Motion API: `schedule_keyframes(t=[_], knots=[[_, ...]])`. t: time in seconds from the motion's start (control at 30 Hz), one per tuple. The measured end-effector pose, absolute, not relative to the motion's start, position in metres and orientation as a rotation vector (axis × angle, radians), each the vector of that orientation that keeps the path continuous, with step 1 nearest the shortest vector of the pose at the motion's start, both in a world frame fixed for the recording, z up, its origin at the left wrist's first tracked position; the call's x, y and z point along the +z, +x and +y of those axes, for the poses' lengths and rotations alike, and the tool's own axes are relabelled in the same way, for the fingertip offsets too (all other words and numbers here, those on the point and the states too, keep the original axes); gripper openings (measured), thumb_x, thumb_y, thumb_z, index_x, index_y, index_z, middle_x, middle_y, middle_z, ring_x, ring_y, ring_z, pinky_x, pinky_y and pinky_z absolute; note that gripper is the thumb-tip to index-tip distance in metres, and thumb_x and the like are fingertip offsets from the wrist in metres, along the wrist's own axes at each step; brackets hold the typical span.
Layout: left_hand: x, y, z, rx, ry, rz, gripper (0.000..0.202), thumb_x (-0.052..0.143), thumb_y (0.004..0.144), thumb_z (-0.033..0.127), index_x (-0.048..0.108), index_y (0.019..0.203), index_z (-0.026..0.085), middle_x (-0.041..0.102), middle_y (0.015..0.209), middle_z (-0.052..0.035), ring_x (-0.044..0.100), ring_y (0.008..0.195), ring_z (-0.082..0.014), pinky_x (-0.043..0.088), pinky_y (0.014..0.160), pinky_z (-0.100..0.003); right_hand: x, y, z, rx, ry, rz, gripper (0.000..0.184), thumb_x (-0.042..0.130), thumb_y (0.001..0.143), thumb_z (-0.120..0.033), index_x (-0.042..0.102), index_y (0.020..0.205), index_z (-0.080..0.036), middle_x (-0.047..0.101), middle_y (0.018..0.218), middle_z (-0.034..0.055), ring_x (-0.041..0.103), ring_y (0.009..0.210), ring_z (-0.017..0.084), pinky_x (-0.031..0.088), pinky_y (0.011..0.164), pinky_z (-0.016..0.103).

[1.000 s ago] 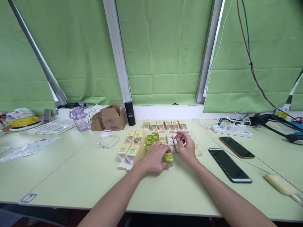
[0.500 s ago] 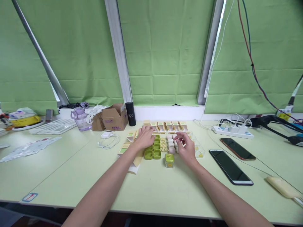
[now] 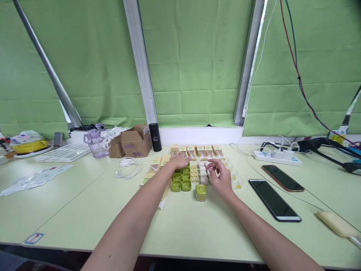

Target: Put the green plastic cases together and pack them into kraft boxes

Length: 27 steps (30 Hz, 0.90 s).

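Observation:
My left hand [image 3: 180, 160] reaches over the far end of two columns of small green square lids [image 3: 176, 185], its fingers stretched forward and apart. Just beyond it stand small open yellow-and-white cartons [image 3: 191, 152]. My right hand [image 3: 221, 176] hovers at a cluster of small white rolled pieces [image 3: 203, 180], thumb and fingers curved with a gap between them; no held thing shows. Small yellow pieces [image 3: 194, 174] lie in rows between lids and rolls. Nearer me stands a clear little box with a green lid [image 3: 201, 192]. Clear cases [image 3: 237, 182] lie partly behind my right hand.
To the right lie two phones [image 3: 274, 199], a power strip [image 3: 278, 158] and a cream-coloured power bank [image 3: 337, 223] on a cable. A cardboard box [image 3: 137, 142], a black flask [image 3: 155, 137], a purple jug [image 3: 97, 145] and a white charger [image 3: 126, 162] stand or lie left.
My left hand has moved a little right and farther down over the far green lids. My right hand has stayed at the white pieces, nearly still. The view has shifted slightly.

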State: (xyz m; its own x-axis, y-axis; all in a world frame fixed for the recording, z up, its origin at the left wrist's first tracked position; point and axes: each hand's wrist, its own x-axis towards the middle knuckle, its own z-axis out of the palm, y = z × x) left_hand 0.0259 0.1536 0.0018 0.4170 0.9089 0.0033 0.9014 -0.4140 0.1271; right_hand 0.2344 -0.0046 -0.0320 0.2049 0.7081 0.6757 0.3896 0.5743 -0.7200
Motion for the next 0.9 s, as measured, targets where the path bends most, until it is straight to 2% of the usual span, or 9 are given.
schedule_keyframes(t=[0.1, 0.23, 0.37, 0.43, 0.67, 0.9], knots=[[-0.001, 0.025, 0.157, 0.082, 2.511, 1.711, 0.078, 0.021, 0.105, 0.068, 0.074, 0.132, 0.018, 0.063, 0.156, -0.0195, 0.031, 0.162, -0.0440, 0.021, 0.129, -0.071, -0.031, 0.234, -0.005, 0.283, -1.015, -1.419, 0.025, 0.057, 0.096, -0.026, 0.067, 0.118, -0.025, 0.077, 0.092, 0.0033, 0.065, 0.084, 0.024, 0.048, 0.078, 0.039], [0.000, 0.021, 0.159, 0.120, 2.525, 1.709, 0.073, 0.023, 0.107, 0.065, 0.073, 0.131, 0.019, 0.060, 0.158, -0.0178, 0.040, 0.157, -0.0430, 0.027, 0.128, -0.067, -0.030, 0.234, -0.005, 0.287, -1.020, -1.413, 0.025, 0.057, 0.095, -0.027, 0.067, 0.117, -0.025, 0.076, 0.091, 0.0034, 0.064, 0.084, 0.024, 0.048, 0.078, 0.039], [0.006, 0.015, 0.160, 0.244, 2.568, 1.671, 0.062, 0.026, 0.110, 0.052, 0.069, 0.136, 0.015, 0.056, 0.159, -0.0170, 0.056, 0.144, -0.0327, 0.041, 0.123, -0.048, -0.031, 0.234, -0.006, 0.296, -1.016, -1.423, 0.024, 0.057, 0.096, -0.027, 0.067, 0.118, -0.026, 0.076, 0.091, 0.0031, 0.064, 0.086, 0.025, 0.048, 0.081, 0.040], [0.010, 0.013, 0.159, 0.312, 2.577, 1.666, 0.057, 0.027, 0.111, 0.045, 0.064, 0.141, 0.015, 0.051, 0.162, -0.0161, 0.060, 0.140, -0.0285, 0.045, 0.120, -0.043, -0.030, 0.234, -0.006, 0.297, -1.017, -1.434, 0.024, 0.056, 0.096, -0.027, 0.066, 0.118, -0.026, 0.076, 0.093, 0.0031, 0.064, 0.087, 0.025, 0.049, 0.083, 0.040], [0.026, 0.007, 0.138, 0.488, 2.623, 1.677, 0.045, 0.030, 0.111, 0.036, 0.058, 0.141, 0.017, 0.040, 0.168, -0.0156, 0.063, 0.136, -0.0286, 0.049, 0.117, -0.045, -0.030, 0.235, -0.007, 0.297, -1.033, -1.447, 0.025, 0.056, 0.096, -0.027, 0.066, 0.119, -0.026, 0.077, 0.092, 0.0029, 0.064, 0.086, 0.025, 0.048, 0.085, 0.041], [0.029, 0.006, 0.077, 0.654, 2.767, 1.619, 0.044, 0.034, 0.111, 0.035, 0.046, 0.151, 0.021, 0.038, 0.168, -0.0146, 0.071, 0.121, -0.0299, 0.058, 0.102, -0.046, -0.026, 0.234, -0.007, 0.353, -1.040, -1.441, 0.026, 0.058, 0.096, -0.031, 0.067, 0.119, -0.025, 0.078, 0.095, 0.0046, 0.064, 0.088, 0.025, 0.049, 0.086, 0.041]])
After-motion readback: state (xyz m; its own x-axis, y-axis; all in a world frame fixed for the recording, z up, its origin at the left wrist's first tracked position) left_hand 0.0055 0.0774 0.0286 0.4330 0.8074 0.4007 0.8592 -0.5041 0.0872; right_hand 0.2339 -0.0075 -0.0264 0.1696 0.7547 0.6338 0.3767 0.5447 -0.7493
